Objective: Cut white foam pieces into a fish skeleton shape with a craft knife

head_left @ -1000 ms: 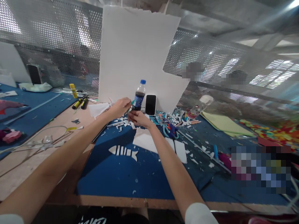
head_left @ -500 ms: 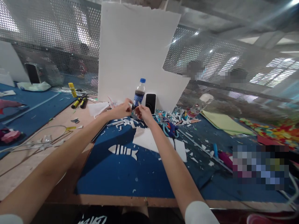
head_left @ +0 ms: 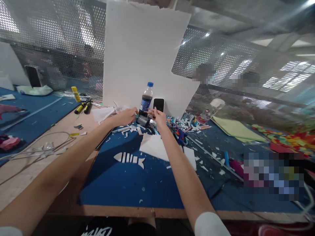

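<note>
Blue mat (head_left: 128, 186) covers the near side. Farther back, a dark thing (head_left: 143, 121) lies between the left hand (head_left: 128, 116) and right hand (head_left: 159, 118). I can't tell if their fingers pinch anything.

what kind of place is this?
Likely a shared craft workshop: flat white pieces laid out as a fish, white and blue scraps scattered across the table, and folded pale yellow-green sheets at the right.

Bottle (head_left: 145, 102), phone (head_left: 158, 103) blocking way beyond left hand (head_left: 128, 117) and right hand (head_left: 159, 118); blue mat (head_left: 133, 188) offering passage nearside of both.
</note>
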Motion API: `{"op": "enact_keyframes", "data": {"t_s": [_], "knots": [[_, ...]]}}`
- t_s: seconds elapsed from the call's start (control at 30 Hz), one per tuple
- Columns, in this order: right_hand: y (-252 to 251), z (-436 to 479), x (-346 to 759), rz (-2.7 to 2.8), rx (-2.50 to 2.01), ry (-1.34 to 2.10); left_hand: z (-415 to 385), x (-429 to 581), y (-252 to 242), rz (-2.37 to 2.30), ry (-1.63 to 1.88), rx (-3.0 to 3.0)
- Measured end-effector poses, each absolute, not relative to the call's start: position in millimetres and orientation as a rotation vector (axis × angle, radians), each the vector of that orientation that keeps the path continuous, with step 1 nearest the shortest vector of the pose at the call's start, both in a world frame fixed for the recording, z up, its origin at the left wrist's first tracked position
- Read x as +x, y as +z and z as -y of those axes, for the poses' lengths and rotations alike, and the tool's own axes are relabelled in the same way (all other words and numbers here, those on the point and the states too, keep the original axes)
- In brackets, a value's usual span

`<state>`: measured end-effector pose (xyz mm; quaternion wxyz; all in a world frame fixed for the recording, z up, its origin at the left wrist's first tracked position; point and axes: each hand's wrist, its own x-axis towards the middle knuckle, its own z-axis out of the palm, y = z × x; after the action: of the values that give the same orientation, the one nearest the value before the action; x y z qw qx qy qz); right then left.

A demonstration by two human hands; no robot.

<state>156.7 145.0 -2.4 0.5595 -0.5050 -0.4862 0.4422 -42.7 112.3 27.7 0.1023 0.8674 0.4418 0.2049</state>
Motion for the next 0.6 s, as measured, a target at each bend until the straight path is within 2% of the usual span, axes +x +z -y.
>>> {"op": "enact_keyframes", "data": {"t_s": [0.33,0.6], "knots": [[5,-147,167,1.144,-1.225,0.905,-118,-45,26,-1.241,0.574,2.626],[7,-134,157,1.487,-1.357,0.981,-104,-37,39,-1.262,0.440,2.787]]}}
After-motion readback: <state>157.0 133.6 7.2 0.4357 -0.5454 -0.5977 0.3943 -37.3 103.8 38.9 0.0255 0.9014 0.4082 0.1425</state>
